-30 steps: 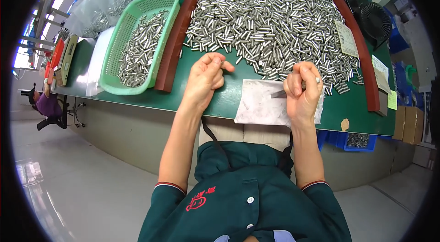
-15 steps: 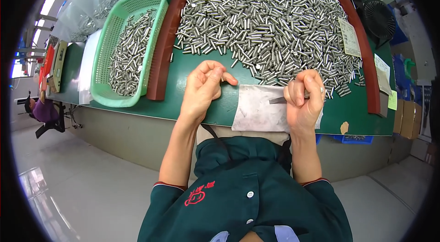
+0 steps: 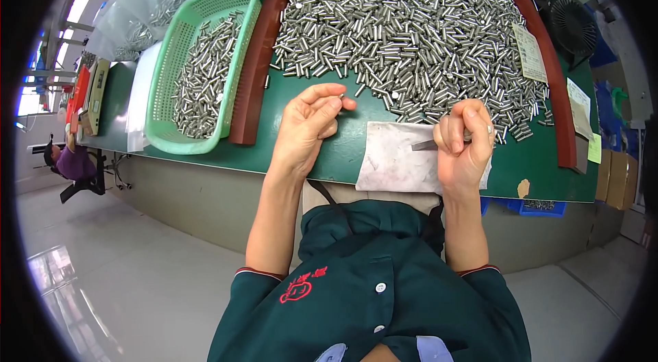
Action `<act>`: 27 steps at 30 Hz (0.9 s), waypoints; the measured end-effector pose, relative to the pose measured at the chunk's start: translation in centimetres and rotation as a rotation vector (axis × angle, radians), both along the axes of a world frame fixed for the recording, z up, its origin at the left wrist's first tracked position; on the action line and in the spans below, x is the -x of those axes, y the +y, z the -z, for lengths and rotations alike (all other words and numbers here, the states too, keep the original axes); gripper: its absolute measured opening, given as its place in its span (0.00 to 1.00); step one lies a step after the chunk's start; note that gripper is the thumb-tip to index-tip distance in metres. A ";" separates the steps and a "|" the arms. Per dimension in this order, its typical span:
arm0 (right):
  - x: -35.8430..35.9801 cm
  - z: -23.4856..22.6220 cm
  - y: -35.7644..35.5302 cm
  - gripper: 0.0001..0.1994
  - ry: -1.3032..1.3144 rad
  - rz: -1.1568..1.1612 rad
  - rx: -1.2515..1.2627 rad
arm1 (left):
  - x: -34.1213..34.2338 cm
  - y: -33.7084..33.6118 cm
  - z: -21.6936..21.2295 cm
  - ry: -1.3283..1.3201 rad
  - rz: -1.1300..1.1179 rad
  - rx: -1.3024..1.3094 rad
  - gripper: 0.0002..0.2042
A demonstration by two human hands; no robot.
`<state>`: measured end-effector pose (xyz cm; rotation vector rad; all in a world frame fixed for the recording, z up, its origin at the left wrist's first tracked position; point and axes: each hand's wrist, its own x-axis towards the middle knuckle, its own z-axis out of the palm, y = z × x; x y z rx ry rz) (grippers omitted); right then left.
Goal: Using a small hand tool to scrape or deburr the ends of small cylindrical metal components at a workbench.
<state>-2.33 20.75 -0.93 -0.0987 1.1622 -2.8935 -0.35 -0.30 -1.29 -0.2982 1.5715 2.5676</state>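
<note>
My left hand (image 3: 308,126) is raised over the green table, left of the cloth, with thumb and forefinger pinched together. A tiny shiny bit shows at its fingertips, too small to make out. Above the stained whitish cloth (image 3: 387,163) is my right hand (image 3: 466,139), its fingers curled around a thin, flat grey metal tool (image 3: 425,145). The tool's narrow end points left; the rest is hidden in the palm. Just beyond both hands spreads a wide heap of short shiny metal pins (image 3: 404,33).
Dark red rails (image 3: 248,98) border the heap. Left of it stands a green plastic basket (image 3: 159,81) holding more pins. A black fan (image 3: 570,26) is at the right, near a paper label (image 3: 529,54). Another person (image 3: 75,162) sits far left.
My left thumb and forefinger have come together, and a tiny shiny bit now shows there. My right hand keeps its hold on the tool. The whole view has shifted slightly.
</note>
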 end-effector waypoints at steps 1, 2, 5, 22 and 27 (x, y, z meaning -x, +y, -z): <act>0.0 0.0 0.0 0.07 0.000 -0.003 0.003 | 0.0 0.0 0.0 0.003 0.014 0.025 0.06; 0.0 -0.1 0.1 0.07 0.000 -0.006 0.006 | -0.1 0.1 0.0 0.006 0.029 0.050 0.07; 0.0 -0.1 0.1 0.07 -0.019 0.008 -0.004 | 0.0 0.2 -0.1 0.004 0.038 0.066 0.08; 0.0 0.0 -0.1 0.08 -0.007 0.003 -0.007 | 0.2 -0.1 0.0 0.020 0.076 0.032 0.11; 0.1 0.1 0.0 0.08 0.003 0.004 0.003 | 0.3 -0.1 0.0 0.022 0.078 0.010 0.11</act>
